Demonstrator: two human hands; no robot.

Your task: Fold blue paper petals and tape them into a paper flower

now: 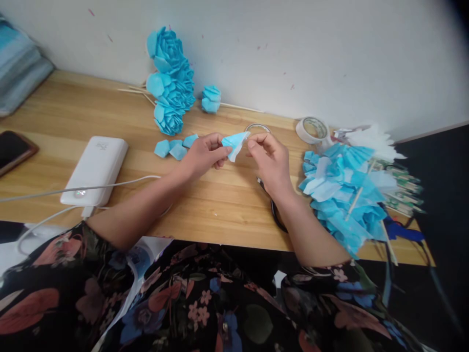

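Observation:
My left hand (207, 152) is closed, with thumb and fingers pinching a folded piece of light blue crepe paper (234, 143), pointed at its upper right corner. Close to the paper's right edge is my right hand (270, 154), its thumb and fingertips pressed together. Whether those fingertips grip the edge or something small beside it, I cannot tell. Several small cut blue paper petals (178, 151) lie on the table just left of my left hand. Behind my right hand, a thin ring-shaped roll (258, 127) is partly hidden.
Blue paper roses (170, 83) on sticks and a small flower (211, 99) lie near the wall. To the right are a tape roll (312, 130) and crumpled blue paper (344, 190). A power bank (94, 168) with cables and a phone (14, 151) lie left; a black cable (275, 212) curves near my right forearm.

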